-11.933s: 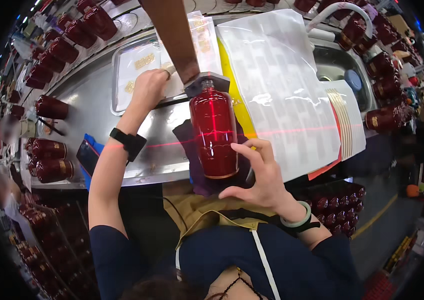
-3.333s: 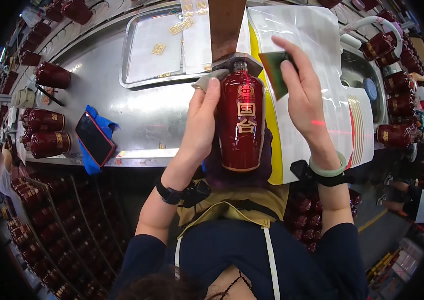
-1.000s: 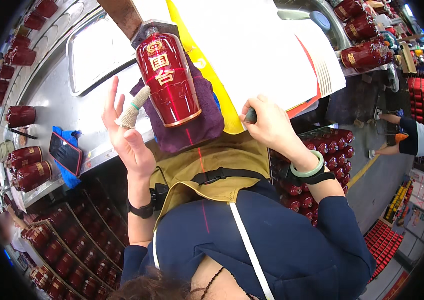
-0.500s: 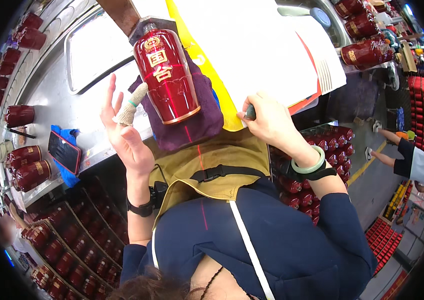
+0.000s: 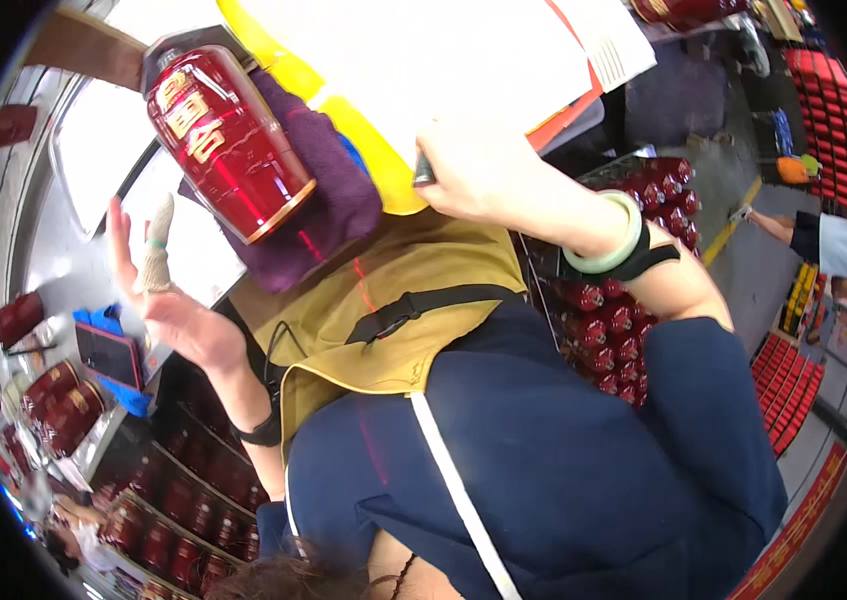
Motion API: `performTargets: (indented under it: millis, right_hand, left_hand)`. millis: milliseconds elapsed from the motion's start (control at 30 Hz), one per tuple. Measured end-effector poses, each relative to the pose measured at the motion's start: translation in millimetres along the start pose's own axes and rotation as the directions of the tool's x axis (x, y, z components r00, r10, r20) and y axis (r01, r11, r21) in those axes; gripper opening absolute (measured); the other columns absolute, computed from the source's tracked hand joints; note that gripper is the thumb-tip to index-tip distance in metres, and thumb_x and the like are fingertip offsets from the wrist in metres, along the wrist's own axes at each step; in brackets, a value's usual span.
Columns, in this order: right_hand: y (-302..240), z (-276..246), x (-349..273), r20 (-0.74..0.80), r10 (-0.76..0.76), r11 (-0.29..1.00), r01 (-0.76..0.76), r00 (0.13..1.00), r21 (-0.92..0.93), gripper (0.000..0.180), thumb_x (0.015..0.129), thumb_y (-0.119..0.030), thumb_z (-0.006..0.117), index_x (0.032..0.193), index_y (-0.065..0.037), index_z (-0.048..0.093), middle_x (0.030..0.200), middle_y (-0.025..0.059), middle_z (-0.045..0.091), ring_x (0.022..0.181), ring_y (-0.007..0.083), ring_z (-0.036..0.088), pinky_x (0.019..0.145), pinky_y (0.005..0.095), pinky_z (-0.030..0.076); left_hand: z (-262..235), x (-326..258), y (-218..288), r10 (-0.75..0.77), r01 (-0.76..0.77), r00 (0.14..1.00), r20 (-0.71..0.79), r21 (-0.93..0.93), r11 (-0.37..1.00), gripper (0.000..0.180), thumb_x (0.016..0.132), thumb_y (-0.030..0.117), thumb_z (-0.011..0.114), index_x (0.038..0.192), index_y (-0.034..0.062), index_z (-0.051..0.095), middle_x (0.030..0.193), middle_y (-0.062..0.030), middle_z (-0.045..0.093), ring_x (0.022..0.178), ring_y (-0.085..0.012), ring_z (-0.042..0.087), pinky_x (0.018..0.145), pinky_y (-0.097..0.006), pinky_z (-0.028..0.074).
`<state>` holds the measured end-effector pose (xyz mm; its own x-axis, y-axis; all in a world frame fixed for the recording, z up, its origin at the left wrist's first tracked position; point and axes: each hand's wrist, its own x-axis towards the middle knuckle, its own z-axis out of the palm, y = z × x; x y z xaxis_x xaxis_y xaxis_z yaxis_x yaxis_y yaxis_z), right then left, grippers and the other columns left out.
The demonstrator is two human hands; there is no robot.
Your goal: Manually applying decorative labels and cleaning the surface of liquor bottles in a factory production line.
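Observation:
A dark red glazed bottle with gold characters lies on a folded purple cloth, its neck pointing away from me and to the left. My left hand is raised at the bottle's left side, fingers spread and apart from it. A pale ribbed finger cot with a green band covers one of its fingers. To the right of the cloth, my right hand is closed around a small dark green object, mostly hidden, over the yellow edge of the work surface.
White paper sheets lie beyond my right hand, bordered by a yellow strip. At left, a phone rests on blue cloth beside red bottles. More bottles stand below at right. Another person is at far right.
The whole view has shifted, putting the bottle and cloth farther left. My left hand has drawn a little away from the bottle. My right hand keeps its grip on the small green object.

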<state>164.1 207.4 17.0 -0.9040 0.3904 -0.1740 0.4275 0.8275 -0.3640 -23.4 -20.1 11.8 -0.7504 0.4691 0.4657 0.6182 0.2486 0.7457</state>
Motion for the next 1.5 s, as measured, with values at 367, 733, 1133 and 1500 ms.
performTargets:
  millis: [367,733,1133,1500]
  right_hand:
    - [61.0,-51.2,51.3,0.042,-0.103,0.980,0.109,0.994,-0.167,0.041,0.081,-0.021,0.077,0.118,-0.003,0.071,0.100,0.0197,0.071,0.094,0.0340,0.070,0.082,0.0441,0.055]
    - [101.4,-67.3,142.5,-0.044,-0.147,0.983,0.142,0.988,-0.114,0.048,0.080,-0.024,0.081,0.123,-0.005,0.070,0.106,0.0189,0.071,0.098,0.0338,0.069,0.084,0.0436,0.054]
    - [107.9,-58.4,202.8,-0.280,-0.312,0.923,0.221,0.908,-0.314,0.029,0.082,-0.011,0.075,0.111,-0.011,0.072,0.098,0.0084,0.070,0.099,0.0313,0.066,0.084,0.0444,0.054]
    - [72.8,-172.9,218.7,-0.652,-0.462,0.869,0.160,0.601,-0.468,0.019,0.081,-0.005,0.065,0.097,-0.013,0.070,0.092,0.0065,0.065,0.088,0.0315,0.069,0.080,0.0443,0.055]
  left_hand:
    - [-6.9,1.3,-18.4,0.060,-0.060,0.998,0.008,0.027,0.998,0.094,0.107,0.068,0.009,0.134,0.0012,0.070,0.157,-0.0173,0.048,0.147,-0.0317,0.042,0.125,-0.049,0.026]
    - [-7.6,13.8,-17.1,0.009,-0.012,1.000,0.024,0.130,0.991,0.100,0.104,0.074,0.009,0.132,0.0006,0.070,0.159,-0.0180,0.045,0.148,-0.0314,0.041,0.123,-0.050,0.028]
    - [-5.8,20.2,-10.6,-0.057,0.056,0.998,0.021,0.015,0.998,0.097,0.105,0.072,0.020,0.126,-0.0089,0.067,0.160,-0.0235,0.038,0.148,-0.0374,0.040,0.118,-0.056,0.036]
    - [-5.7,24.8,-5.3,-0.062,0.062,0.998,0.008,-0.031,0.998,0.100,0.102,0.076,0.021,0.135,-0.0121,0.057,0.161,-0.0237,0.037,0.146,-0.0354,0.044,0.118,-0.054,0.036]
